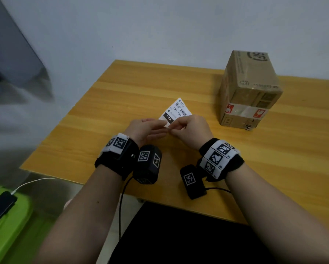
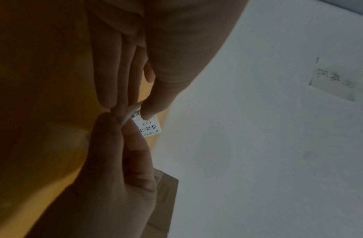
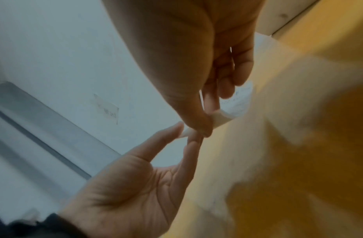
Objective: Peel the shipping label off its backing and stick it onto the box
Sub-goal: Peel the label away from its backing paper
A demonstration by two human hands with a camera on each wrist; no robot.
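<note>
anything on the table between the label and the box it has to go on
Nothing visible. Both hands pinch the label above bare table, and the box stands ahead to the right with open wood between.

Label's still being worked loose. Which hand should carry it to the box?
Right, probably. The box stands on the right hand side of the table; the left hand would have to cross over. Both hands pinch the label now.

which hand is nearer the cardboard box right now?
Right. The right hand pinches the shipping label just left of the box, with bare table between them. The left hand, also on the label, sits farther left.
</note>
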